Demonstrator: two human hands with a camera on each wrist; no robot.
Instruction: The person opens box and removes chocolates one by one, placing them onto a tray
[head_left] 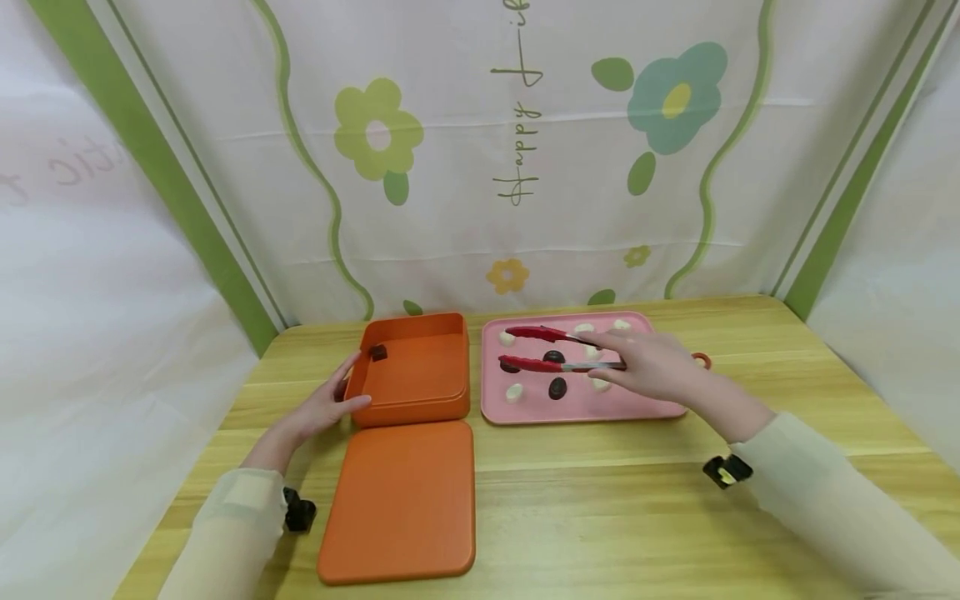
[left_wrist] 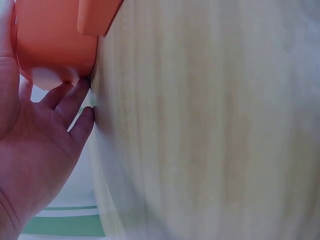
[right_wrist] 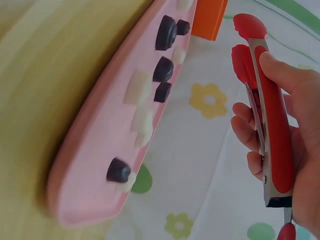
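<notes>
My left hand [head_left: 322, 408] rests at the near left corner of an orange box [head_left: 460, 408], its fingers against the outer left wall and the thumb along the front. Inside the box lies one small dark brown piece [head_left: 378, 352], like a chocolate. In my right hand [head_left: 652, 364] are metal tongs [right_wrist: 276, 125] with red tips and red handle grips. The tong tips are spread apart with nothing between them, held over the left part of a pink tray [head_left: 540, 412]. Dark chocolate-like pieces [head_left: 557, 388] and white ones [head_left: 514, 392], several of each, sit on the tray.
An orange lid [head_left: 401, 500] lies flat on the wooden table [head_left: 585, 517], just in front of the box. A printed curtain [head_left: 465, 208] hangs behind the table's back edge. An orange-brown ring [head_left: 702, 360] shows at the tray's right end.
</notes>
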